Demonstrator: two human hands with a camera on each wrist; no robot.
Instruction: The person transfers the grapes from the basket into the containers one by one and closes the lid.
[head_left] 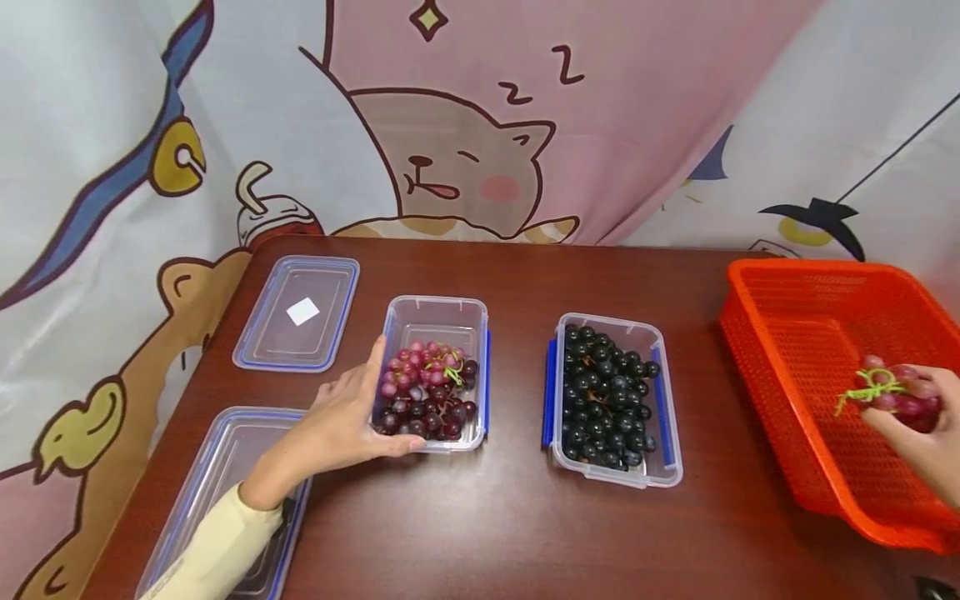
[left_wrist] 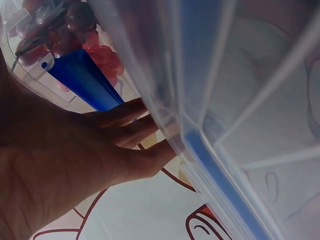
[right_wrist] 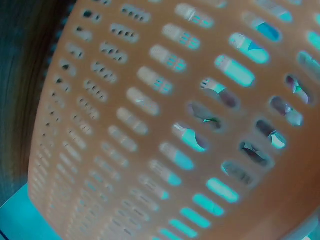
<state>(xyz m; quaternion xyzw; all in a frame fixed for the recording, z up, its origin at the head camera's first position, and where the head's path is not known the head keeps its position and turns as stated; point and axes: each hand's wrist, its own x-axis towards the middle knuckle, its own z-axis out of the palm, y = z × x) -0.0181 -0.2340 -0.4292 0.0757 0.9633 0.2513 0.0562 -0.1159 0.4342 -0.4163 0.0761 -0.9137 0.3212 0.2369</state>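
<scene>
My left hand [head_left: 348,412] is spread against the left side of a clear plastic container [head_left: 483,367] with blue clips, its thumb at the front edge. Inside lie a bunch of pink-red grapes [head_left: 416,365] with green stems and a bunch of dark red grapes [head_left: 435,417]. In the left wrist view, the fingers [left_wrist: 145,160] reach out straight. At the far right, my right hand [head_left: 926,433] holds a bunch of red grapes [head_left: 903,396] with a green stem over an orange-red basket [head_left: 772,350]. Only the basket's slotted wall [right_wrist: 130,120] fills most of the right wrist view.
A second clear container [head_left: 671,425], filled with black grapes [head_left: 607,392], stands between the first one and the basket. Two clear lids with blue seals lie at the left: a small lid [head_left: 300,312] behind and a larger lid [head_left: 225,467] partly beneath my left forearm. A printed curtain [head_left: 637,100] hangs behind the brown table [head_left: 510,517].
</scene>
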